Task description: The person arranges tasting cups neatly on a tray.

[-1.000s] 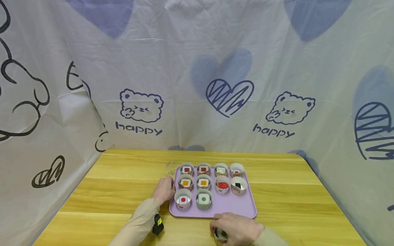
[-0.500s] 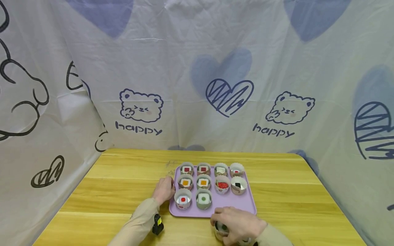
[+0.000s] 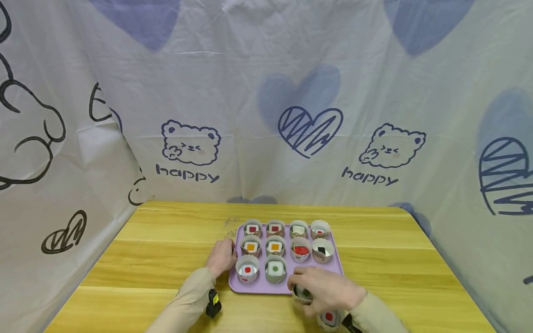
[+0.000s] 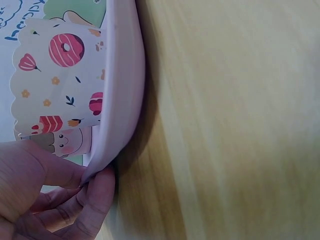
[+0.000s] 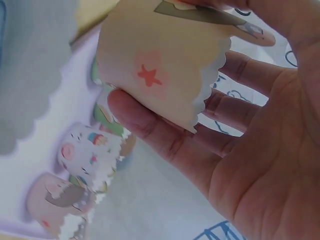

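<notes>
A lilac tray (image 3: pixel 258 290) stands on the table, bearing several paper baking cups with small sushi-like pieces in them. My left hand (image 3: pixel 222 258) is at its left edge; in the left wrist view, thumb and finger pinch the tray's rim (image 4: pixel 125 75). My right hand (image 3: pixel 325 286) grips a paper cup (image 3: pixel 302 297) over the tray's front right edge, and something dark and green shows inside it. The right wrist view has this cup (image 5: pixel 150 65) between thumb and fingers, beige with a red star.
Another paper cup (image 3: pixel 329 320) with a red-topped piece stands on the wooden table (image 3: pixel 391 263), below my right hand. On the tray, a cup with a green-dotted piece (image 3: pixel 275 269) sits left of the held cup. A printed white cloth (image 3: pixel 258 185) hangs behind.
My right hand has moved forward with the paper cup, from the table in front to over the tray's front edge. The red-topped cup behind it has come into sight. My left hand stays.
</notes>
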`<action>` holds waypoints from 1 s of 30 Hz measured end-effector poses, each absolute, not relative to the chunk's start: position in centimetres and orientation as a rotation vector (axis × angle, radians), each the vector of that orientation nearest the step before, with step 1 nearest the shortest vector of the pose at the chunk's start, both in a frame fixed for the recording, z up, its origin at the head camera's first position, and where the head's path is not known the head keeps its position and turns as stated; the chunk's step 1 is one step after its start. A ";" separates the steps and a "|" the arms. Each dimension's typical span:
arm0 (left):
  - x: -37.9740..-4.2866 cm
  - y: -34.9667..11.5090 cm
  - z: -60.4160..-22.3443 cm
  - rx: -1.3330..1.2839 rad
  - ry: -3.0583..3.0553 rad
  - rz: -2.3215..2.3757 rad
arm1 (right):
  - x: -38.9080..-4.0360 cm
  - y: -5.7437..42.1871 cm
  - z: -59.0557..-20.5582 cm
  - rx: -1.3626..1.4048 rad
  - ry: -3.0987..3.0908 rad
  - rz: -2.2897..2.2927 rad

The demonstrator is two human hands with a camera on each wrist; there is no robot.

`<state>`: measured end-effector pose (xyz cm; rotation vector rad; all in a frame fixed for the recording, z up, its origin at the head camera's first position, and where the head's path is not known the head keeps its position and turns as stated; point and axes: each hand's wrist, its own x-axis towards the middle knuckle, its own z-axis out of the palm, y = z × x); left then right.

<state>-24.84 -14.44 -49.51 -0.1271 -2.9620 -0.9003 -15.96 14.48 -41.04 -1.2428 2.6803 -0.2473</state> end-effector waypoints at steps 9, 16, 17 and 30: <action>-24.8 -14.5 -49.5 -0.141 -2.960 -0.875 | -17.1 14.9 -39.4 -1.247 2.707 -0.258; -24.9 -14.4 -49.6 -0.139 -2.958 -0.894 | -18.2 14.9 -38.4 -1.304 2.777 -0.255; -24.9 -14.4 -49.6 -0.139 -2.959 -0.895 | -18.4 14.8 -38.4 -1.322 2.789 -0.257; -24.8 -14.4 -49.5 -0.147 -2.946 -0.882 | -20.8 14.6 -38.7 -1.302 2.794 -0.244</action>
